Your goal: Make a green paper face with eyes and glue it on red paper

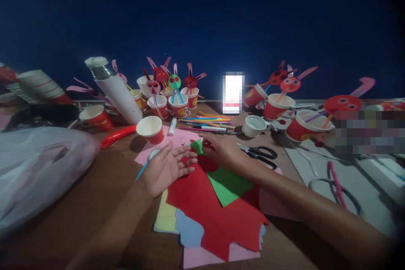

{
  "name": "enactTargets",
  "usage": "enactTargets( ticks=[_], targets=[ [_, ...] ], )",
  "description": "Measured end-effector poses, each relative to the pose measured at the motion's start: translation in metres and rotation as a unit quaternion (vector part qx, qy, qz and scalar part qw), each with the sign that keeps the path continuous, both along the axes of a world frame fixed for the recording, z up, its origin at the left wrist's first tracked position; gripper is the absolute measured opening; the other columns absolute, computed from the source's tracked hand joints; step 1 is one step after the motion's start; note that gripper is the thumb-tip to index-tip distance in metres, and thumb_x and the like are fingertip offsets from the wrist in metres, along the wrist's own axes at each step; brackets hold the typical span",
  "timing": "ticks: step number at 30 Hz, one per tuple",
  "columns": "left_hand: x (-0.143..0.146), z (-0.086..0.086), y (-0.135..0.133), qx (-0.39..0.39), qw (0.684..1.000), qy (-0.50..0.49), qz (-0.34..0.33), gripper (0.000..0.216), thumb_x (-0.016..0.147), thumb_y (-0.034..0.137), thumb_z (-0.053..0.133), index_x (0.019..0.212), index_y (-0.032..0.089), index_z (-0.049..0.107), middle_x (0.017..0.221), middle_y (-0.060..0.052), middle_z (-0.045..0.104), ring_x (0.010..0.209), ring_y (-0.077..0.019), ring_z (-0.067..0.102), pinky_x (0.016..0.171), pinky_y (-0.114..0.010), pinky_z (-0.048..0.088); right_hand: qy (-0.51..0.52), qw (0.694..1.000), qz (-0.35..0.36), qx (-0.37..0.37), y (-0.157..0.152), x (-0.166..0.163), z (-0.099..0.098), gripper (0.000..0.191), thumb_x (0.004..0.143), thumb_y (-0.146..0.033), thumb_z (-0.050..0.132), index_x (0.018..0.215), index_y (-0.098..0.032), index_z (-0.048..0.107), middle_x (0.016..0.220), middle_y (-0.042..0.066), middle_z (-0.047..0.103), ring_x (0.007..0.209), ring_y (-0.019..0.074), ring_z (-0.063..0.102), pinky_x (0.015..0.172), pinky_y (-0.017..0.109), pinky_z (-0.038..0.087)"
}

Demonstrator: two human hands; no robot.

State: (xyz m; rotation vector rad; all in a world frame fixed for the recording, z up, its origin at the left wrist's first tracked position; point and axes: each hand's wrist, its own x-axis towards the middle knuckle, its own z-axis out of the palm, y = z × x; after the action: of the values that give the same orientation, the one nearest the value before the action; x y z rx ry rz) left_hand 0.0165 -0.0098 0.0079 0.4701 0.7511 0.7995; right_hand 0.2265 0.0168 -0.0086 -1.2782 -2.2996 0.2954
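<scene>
red disc (184,159) | small, on upturned left hand (167,169) | green scrap (196,147) | at right hand (220,149)

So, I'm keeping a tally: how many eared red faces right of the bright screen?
3: rightmost face above the nearest cup, middle face above the next cup, leftmost face partly behind that face, near the tilted cup. Others may be hidden.

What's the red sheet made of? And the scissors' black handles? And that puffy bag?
The red sheet looks like matte paper or thin card: flat, with cut edges. The black handles seem plastic, from their smooth, slightly shiny loops. The puffy bag is probably thin plastic: whitish, cloudy and softly creased.
</scene>
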Motion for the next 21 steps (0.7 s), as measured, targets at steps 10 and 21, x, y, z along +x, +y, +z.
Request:
enactTargets(
  ticks=[10, 21],
  targets=[
    [0.017, -0.005, -0.013, 0.035, 0.997, -0.033, -0.065, 0.042, 0.092, 0.041, 0.036, 0.117, 0.012, 0.052, 0.115, -0.014, 0.059, 0.105, -0.0227, 0.057, 0.093, -0.037, 0.04, -0.046, 0.987, 0.075, 0.132, -0.038, -0.007, 0.004, 0.016, 0.088, -0.022, 0.051, 0.09, -0.022, 0.066, 0.081, 0.004, 0.062, 0.076, 0.0182, 0.051, 0.068, 0.031, 0.031],
    [0.024, -0.006, -0.018, 0.131, 0.985, 0.087, -0.066, 0.039, 0.088, 0.046, 0.044, 0.107, 0.016, 0.059, 0.106, -0.011, 0.064, 0.093, -0.0212, 0.06, 0.085, -0.035, 0.044, 0.062, 0.993, 0.091, 0.044, -0.046, 0.008, 0.004, 0.017, 0.089, -0.022, 0.05, 0.087, -0.021, 0.067, 0.083, 0.003, 0.068, 0.078, 0.0162, 0.057, 0.072, 0.03, 0.037]
  ],
)
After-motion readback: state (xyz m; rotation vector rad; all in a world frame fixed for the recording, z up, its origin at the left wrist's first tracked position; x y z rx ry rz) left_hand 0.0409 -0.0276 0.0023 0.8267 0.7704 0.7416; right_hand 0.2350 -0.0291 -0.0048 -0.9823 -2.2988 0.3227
